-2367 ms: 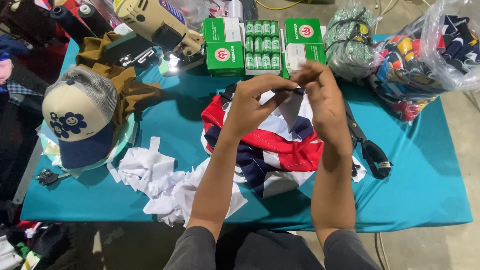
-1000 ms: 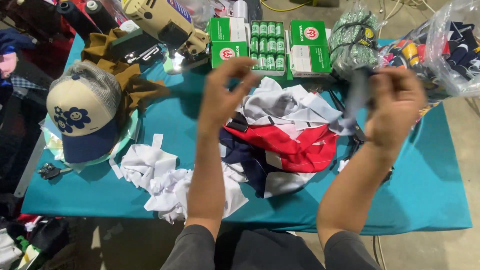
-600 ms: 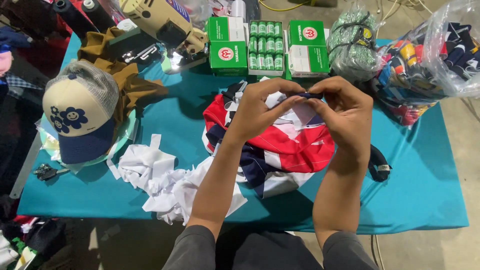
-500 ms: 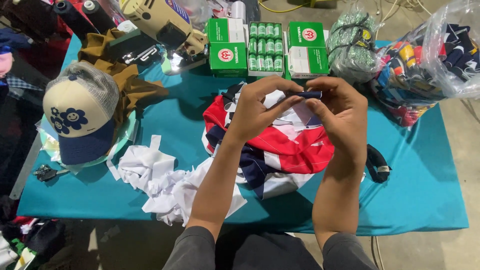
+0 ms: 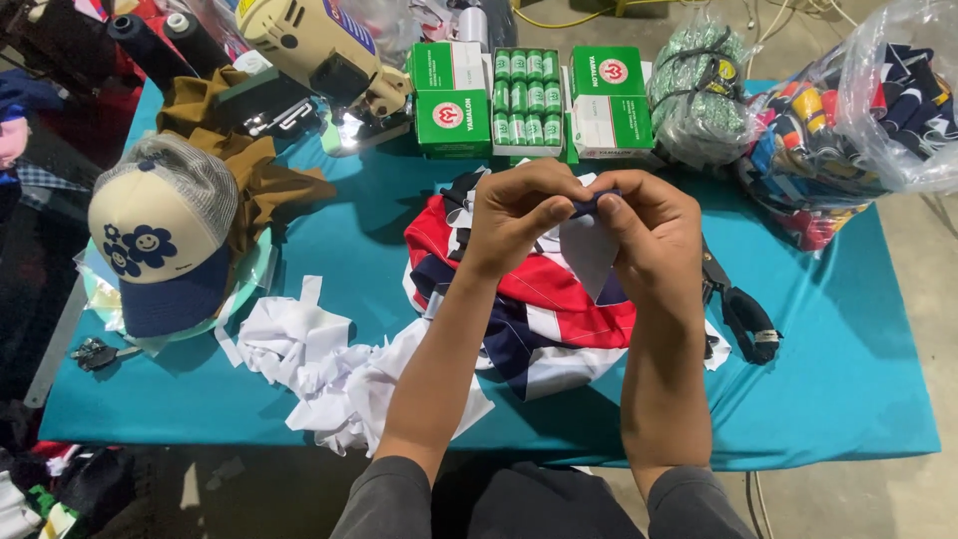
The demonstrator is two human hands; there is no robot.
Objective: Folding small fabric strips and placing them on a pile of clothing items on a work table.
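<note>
Teal table cloth, concrete floor, hands pinching perhaps a fabric patch.

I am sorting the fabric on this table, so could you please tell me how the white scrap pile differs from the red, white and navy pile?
The white scrap pile is plain white; the red, white and navy pile is multicoloured. The white scrap pile lies crumpled near the table's front edge, left of the left hand, while the multicoloured pile lies mid-table beneath both hands. Both rest on the teal table cover.
</note>
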